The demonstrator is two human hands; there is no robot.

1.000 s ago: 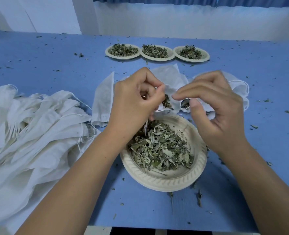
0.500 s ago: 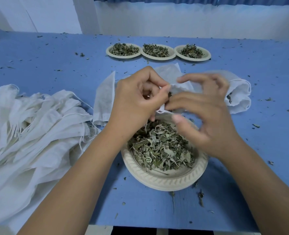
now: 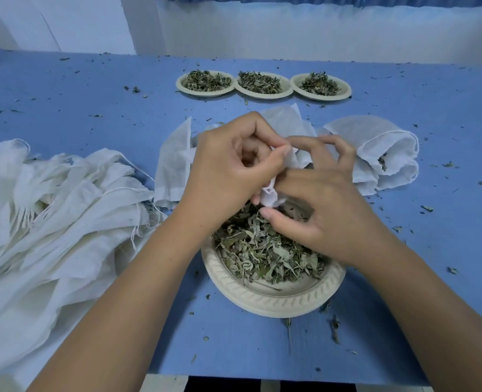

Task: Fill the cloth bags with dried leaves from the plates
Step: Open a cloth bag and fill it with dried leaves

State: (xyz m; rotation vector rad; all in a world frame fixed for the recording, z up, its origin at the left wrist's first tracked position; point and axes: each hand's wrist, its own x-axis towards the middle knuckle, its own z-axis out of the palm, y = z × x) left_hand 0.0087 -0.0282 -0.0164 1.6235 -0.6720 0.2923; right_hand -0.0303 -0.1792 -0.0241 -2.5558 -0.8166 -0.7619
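Cloth bag (image 3: 271,195) hangs bunched between your hands, over the far edge of the plate (image 3: 276,304). Your left hand (image 3: 234,171) pinches its rim; your right hand (image 3: 327,210) curls its fingers against it, grip unclear. Dried leaves (image 3: 262,250) lie directly below, nearest your right thumb.
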